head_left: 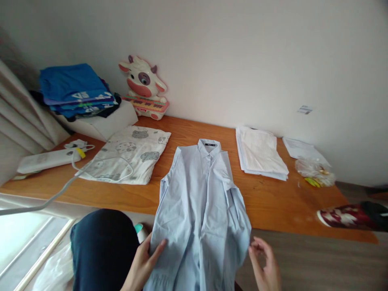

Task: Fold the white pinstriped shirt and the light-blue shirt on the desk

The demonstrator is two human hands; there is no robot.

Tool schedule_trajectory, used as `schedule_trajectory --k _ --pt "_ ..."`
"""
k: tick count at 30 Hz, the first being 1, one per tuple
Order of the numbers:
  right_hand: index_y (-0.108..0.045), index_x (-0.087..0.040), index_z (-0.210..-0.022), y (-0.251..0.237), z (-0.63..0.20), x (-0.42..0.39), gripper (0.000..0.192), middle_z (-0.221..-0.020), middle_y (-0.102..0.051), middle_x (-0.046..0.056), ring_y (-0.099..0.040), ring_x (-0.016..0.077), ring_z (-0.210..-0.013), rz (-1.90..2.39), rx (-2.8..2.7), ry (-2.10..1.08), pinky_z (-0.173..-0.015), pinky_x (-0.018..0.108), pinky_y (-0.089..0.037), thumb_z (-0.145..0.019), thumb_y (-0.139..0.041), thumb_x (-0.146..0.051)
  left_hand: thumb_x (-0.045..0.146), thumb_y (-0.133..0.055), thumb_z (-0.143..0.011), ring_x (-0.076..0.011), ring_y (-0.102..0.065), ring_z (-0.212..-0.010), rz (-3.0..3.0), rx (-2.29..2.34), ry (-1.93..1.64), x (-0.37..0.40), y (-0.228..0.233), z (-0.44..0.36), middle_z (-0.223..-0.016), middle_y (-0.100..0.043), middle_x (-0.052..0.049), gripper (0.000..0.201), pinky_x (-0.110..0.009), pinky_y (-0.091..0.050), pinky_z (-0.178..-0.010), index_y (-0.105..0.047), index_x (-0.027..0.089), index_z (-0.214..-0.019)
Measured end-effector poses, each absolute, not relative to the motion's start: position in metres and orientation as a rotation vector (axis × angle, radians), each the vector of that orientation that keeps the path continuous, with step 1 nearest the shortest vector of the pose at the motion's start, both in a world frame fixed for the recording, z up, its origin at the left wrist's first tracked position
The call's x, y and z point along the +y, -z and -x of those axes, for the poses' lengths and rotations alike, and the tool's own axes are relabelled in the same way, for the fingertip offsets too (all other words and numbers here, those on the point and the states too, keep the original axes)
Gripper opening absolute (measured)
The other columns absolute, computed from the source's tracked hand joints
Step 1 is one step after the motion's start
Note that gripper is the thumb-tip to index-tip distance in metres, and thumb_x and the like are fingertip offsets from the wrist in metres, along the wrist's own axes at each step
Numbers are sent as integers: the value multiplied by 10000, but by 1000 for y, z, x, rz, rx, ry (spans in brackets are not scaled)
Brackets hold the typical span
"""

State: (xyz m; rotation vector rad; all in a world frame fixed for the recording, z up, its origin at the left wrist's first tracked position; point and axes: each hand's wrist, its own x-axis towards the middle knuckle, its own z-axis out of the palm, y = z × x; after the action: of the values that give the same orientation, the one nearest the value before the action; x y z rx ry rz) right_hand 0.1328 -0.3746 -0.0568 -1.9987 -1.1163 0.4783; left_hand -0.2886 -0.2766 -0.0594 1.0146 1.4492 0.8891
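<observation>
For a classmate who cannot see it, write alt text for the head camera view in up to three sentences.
A light blue shirt lies collar-up on a wooden table, its hem hanging over the near edge. The left hand rests on the hem; the right hand hovers open beside it. Behind are folded white cloth, a printed cloth and a cow toy.

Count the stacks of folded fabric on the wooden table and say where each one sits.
2. A blue stack sits at the far left corner on a white cushion; a white stack lies right of the light blue shirt. Others may be out of view.
</observation>
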Motion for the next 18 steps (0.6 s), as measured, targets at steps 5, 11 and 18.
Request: schedule_trajectory --k 5,11,18 --pt "-673 -271 -1280 18 -79 -339 365 -943 -755 41 -725 231 -816 1804 -1482 -379 -778 345 -609 -1007 -671 -513 581 -828 -862 -267 -748 -863 -1065 1642 -1097 -293 77 287 -963 -791 -45 441 -314 -613 -751 -750 220 -1103" --pt "-580 -246 -1475 4 -29 -275 577 -960 -754 58 -739 269 -861 1836 -1810 -376 -836 421 -625 -981 -747 -492 628 -829 -836 -171 -606 -637 -1117 1738 -1101 -289 68 294 -786 -716 -11 491 -245 -493 -569 -744 190 -1042" --pt "-635 -324 -1508 -16 -9 -255 556 -1188 -803 62 -775 281 -1045 1805 -2005 -586 -922 422 -615 -1006 -513 -121 662 -871 -773 -191 -675 -699 -959 1677 -1231 -280 42 298 -788 -734 -6 512 -233 -552 -602 -757 203 -969"
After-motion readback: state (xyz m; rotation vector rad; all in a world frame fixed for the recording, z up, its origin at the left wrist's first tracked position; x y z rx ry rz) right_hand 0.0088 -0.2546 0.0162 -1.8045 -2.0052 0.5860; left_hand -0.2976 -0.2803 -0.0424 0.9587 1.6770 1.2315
